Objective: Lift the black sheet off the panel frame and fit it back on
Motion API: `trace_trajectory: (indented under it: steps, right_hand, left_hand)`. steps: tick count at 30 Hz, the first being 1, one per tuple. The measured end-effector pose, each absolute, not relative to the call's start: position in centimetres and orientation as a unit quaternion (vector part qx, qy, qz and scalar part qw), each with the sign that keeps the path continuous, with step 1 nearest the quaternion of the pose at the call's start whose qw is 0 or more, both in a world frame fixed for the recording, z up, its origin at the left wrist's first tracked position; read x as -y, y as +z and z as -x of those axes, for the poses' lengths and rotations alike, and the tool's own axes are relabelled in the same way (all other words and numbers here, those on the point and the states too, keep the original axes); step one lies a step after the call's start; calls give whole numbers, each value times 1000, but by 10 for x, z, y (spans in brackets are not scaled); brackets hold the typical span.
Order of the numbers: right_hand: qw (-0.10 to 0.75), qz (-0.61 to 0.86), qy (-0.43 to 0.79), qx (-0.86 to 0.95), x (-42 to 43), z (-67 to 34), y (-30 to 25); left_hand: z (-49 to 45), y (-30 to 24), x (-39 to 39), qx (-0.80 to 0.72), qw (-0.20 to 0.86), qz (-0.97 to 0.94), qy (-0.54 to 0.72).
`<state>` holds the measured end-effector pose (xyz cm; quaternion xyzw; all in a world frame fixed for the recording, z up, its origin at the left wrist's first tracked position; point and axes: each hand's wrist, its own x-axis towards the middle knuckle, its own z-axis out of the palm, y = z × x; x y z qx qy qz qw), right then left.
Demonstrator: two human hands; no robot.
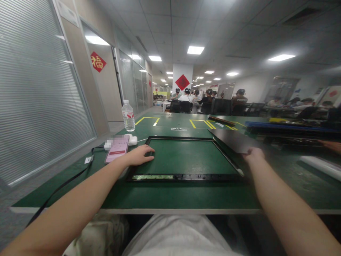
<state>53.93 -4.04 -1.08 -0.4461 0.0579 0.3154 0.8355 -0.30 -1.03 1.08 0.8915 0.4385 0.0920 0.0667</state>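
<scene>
A black rectangular frame [183, 176] lies flat on the green table [186, 197] in front of me. My left hand [140, 155] rests on the frame's left side, fingers curled over the edge. My right hand [254, 155] grips the near edge of a dark flat panel [234, 140], which is tilted up above the frame's right side.
A phone [117, 149] with a lit screen lies left of the frame beside a white charger [131, 140] and a black cable [66, 183]. A water bottle [128, 116] stands behind them. Several people sit at desks far back. More parts lie at the right.
</scene>
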Motion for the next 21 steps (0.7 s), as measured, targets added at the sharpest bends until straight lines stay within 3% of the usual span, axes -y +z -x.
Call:
trace_trajectory:
  steps: [17,21]
  right_hand:
    - [814,487,309,-68,41,-537,-8]
    - [831,448,330,-2,38,-540,-12]
  left_hand:
    - [4,11,11,-438,79,-890,100]
    - [4,10,10,-435,75,-892,101]
